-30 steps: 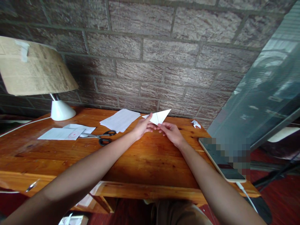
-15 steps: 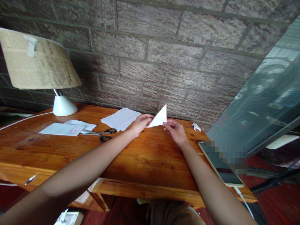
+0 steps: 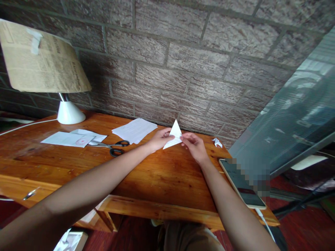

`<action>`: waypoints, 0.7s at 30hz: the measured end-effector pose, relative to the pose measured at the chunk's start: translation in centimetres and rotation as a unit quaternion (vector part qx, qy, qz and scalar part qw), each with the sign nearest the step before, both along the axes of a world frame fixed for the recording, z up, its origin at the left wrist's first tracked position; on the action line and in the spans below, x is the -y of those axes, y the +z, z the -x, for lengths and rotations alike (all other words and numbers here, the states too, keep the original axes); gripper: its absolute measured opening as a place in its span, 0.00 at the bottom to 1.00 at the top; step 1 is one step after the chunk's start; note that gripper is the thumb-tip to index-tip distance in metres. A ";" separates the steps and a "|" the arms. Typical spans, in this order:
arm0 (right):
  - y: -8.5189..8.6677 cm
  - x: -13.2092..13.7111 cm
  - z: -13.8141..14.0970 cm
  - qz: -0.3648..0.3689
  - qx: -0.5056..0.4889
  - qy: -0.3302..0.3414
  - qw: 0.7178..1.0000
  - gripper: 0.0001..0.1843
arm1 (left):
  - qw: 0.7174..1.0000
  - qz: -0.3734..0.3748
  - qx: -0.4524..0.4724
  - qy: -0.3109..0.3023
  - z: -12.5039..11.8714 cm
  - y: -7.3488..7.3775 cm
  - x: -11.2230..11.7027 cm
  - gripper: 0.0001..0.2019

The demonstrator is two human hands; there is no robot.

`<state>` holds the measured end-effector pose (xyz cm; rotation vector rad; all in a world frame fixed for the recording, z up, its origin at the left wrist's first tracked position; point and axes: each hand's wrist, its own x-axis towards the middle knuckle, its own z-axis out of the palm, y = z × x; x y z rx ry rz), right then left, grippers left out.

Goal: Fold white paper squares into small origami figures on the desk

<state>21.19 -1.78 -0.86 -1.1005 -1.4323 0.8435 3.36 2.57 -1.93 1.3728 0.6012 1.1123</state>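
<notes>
Wooden desk (image 3: 167, 181), scissors (image 3: 112, 145) leftward, phone (image 3: 242, 183) rightward; folded paper (image 3: 176, 130) in the pinch of left hand (image 3: 159, 139) and right hand (image 3: 195, 145).

Dim, even light, wall (image 3: 193, 66) darkest near the lampshade (image 3: 49, 66), faint sheen on the desk (image 3: 164, 177), stretched edges

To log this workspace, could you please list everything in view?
Folded paper: one, white, between the hands
Paper stack: one, white, by wall
Loose papers: at least two, white, left
Scissors: one pair, black-handled, left of hands
Small folded paper: one, white, right rear
Screen device: one, dark, right
Cables: at least two, white, lamp and device
Lamp: one, tan and white, left
Desk: one, brown, under hands
Brick wall: one, grey-brown, behind
Translucent panel: one, greenish, right
Box: one, whitish, lower left
Floor: one, red, below
Left hand: one, at folded paper's left
Right hand: one, at folded paper's right
</notes>
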 end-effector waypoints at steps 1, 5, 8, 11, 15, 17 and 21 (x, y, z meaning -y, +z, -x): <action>0.1 0.0 0.0 0.002 -0.002 -0.001 1.000 0.21 | 1.000 -0.008 0.003 -0.012 0.0 0.0 0.0 0.19; 0.2 0.0 0.0 0.009 -0.039 0.004 0.999 0.20 | 0.999 -0.033 0.011 -0.031 -0.1 -0.2 -0.2 0.20; 0.2 0.0 -0.1 0.016 -0.068 0.008 0.998 0.19 | 0.999 -0.039 0.011 -0.033 -0.2 -0.4 -0.4 0.16; 0.1 -0.1 -0.1 0.022 -0.068 0.000 0.997 0.19 | 0.999 -0.018 0.006 -0.027 -0.3 -0.4 -0.4 0.16; -0.2 -0.1 0.1 0.028 -0.022 0.005 0.999 0.20 | 1.000 0.012 0.004 -0.004 -0.3 -0.3 -0.1 0.17; -0.3 0.0 0.2 0.028 -0.002 0.004 1.000 0.21 | 1.000 0.017 0.008 -0.003 -0.4 -0.2 0.0 0.17; -0.2 0.1 0.4 0.020 0.024 -0.010 0.999 0.20 | 1.000 0.025 0.004 -0.006 -0.5 -0.2 0.2 0.15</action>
